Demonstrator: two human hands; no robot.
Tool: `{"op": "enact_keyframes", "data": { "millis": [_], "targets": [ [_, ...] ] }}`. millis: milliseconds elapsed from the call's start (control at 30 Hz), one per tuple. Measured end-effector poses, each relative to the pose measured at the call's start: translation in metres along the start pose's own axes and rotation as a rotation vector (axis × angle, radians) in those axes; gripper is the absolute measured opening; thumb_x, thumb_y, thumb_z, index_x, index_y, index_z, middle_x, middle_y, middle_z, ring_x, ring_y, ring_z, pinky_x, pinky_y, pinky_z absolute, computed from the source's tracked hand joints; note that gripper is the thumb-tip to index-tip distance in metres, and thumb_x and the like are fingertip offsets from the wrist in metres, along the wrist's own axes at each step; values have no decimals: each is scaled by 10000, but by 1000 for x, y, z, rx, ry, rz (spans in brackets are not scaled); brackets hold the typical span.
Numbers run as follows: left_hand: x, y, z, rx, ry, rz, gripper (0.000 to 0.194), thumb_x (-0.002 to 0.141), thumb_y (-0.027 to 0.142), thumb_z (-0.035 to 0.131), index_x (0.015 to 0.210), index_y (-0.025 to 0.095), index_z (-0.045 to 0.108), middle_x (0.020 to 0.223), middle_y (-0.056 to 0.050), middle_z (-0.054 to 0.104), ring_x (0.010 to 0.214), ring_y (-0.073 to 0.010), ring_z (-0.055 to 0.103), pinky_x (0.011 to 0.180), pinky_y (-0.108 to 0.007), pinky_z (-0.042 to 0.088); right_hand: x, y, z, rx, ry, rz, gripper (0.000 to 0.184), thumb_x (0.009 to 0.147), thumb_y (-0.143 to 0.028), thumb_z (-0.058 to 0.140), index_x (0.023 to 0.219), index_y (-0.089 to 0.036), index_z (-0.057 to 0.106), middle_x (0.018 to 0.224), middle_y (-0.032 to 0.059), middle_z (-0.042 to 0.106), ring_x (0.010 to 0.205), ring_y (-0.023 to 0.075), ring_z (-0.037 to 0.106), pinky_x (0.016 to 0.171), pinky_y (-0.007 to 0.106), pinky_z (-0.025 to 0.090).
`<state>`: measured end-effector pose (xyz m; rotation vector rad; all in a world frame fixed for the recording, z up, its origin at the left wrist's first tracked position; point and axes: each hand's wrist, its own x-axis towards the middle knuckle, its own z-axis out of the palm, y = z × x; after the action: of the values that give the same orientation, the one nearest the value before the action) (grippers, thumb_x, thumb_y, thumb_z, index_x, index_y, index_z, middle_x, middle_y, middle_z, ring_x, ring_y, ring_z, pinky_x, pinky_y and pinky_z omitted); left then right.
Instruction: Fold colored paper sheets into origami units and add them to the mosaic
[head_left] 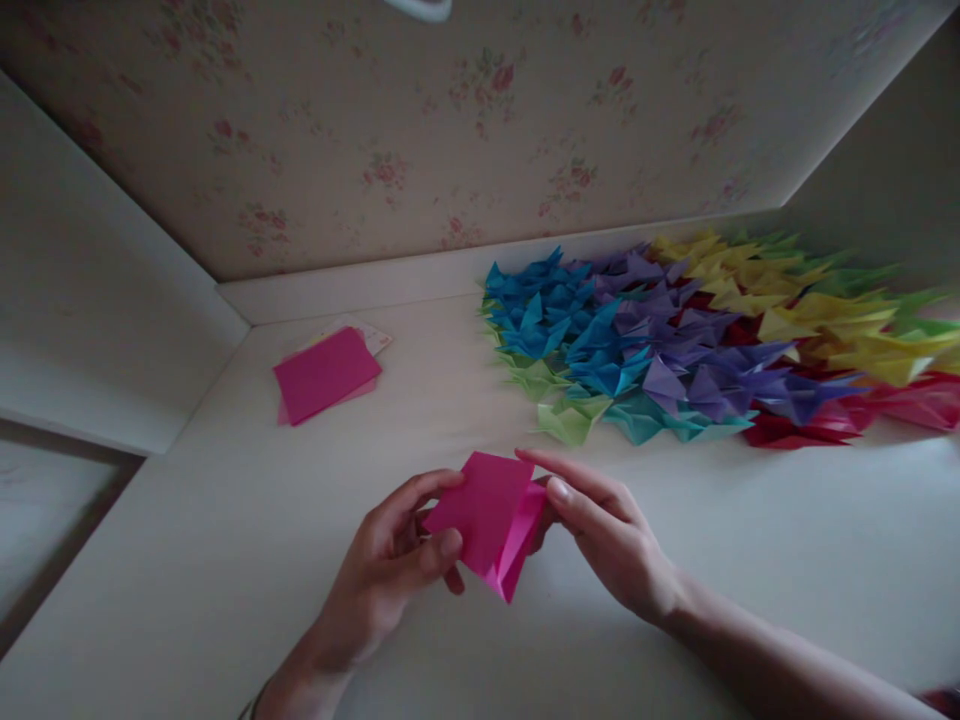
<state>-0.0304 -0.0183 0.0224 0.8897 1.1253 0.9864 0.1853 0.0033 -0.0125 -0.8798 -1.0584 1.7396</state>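
Observation:
Between my two hands is a pink sheet of origami paper, partly folded, with a flap standing apart on its right side. My left hand grips its left corner, thumb on the front face and fingers behind. At the right edge, my right hand pinches the loose flap between thumb and fingers, while its index finger stretches along the top corner. The paper is held above the white table. Parts of the fingers behind the paper are hidden.
A stack of pink paper sheets lies at the back left. Rows of folded paper cranes in blue, purple, yellow, green and red cover the back right. Behind stands a flowered wall; a white panel rises at left.

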Motion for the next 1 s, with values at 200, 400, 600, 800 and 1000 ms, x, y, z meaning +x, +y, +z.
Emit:
{"op": "enact_keyframes", "data": {
  "millis": [200, 400, 600, 800, 1000],
  "targets": [
    [-1, -4, -2, -72, -71, -42, 642, 626, 422, 897, 1166, 172, 656, 875, -65, 702, 591, -129, 605, 518, -231, 536, -3, -7, -1, 55, -104, -28, 484, 930, -377, 656, 1395, -295, 549, 902, 43, 739, 758, 201, 685, 749, 364, 537],
    [0, -4, -4, -25, -91, -65, 603, 645, 342, 896, 1162, 186, 628, 856, -47, 718, 598, -125, 623, 543, -219, 527, -6, -11, 0, 64, -157, -4, 521, 903, -356, 692, 1396, -297, 536, 1007, 60, 726, 817, 191, 678, 752, 352, 547],
    [0, -3, -2, -5, -98, -63, 571, 676, 359, 869, 1169, 210, 622, 880, -44, 711, 637, -141, 623, 569, -235, 546, -6, -9, 1, -49, -156, -9, 520, 908, -348, 676, 1399, -274, 520, 975, 67, 711, 844, 203, 668, 761, 365, 558],
    [-2, -7, -3, -30, -104, -77, 636, 669, 372, 878, 1220, 241, 588, 929, -45, 675, 673, -145, 613, 581, -224, 513, -4, -10, 4, -116, -142, -61, 304, 904, -337, 678, 1176, -211, 627, 988, 77, 686, 829, 185, 645, 726, 310, 546],
    [-2, -8, -6, 105, -259, 102, 329, 815, 319, 760, 1135, 285, 689, 1215, -83, 545, 901, -206, 621, 659, -240, 546, -3, -13, 3, -310, -157, -125, 215, 902, -265, 666, 1112, -221, 677, 1022, 58, 684, 834, 176, 645, 730, 281, 523]
  ]
}}
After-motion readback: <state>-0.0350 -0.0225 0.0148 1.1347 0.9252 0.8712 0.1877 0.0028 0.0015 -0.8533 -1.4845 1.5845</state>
